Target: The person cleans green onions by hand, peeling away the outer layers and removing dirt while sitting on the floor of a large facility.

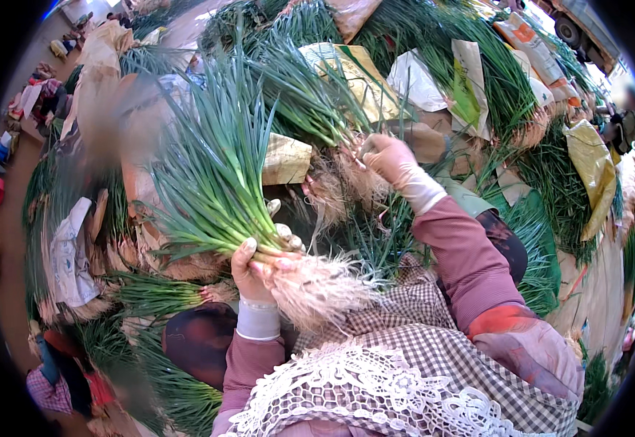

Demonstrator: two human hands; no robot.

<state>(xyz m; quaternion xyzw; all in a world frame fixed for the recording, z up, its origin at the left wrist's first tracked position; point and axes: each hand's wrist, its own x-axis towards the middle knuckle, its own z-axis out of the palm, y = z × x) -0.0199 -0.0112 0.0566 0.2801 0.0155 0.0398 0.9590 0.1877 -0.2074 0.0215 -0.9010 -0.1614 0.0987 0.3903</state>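
Note:
My left hand [253, 275], in a pale glove, is wrapped round a thick bunch of spring onions [233, 200] just above the root end. Its long green leaves fan up and away to the left, while the pale, stringy roots [324, 288] hang to the right over my lap. Farther off, my right hand [394, 164], also gloved, has its fingers curled in at the root end of a second clump of spring onions [306, 102]. Exactly which stalks the right fingers pinch is partly hidden. Loose roots [332, 189] dangle below that clump.
Heaps of spring onions [470, 44] surround me, with plastic sacks such as a yellow one [592, 175] and a white one [73, 255] among them. A smaller bunch [164, 291] lies by my left knee. Other people [626, 116] are at the edges; a truck wheel [567, 29] shows far right.

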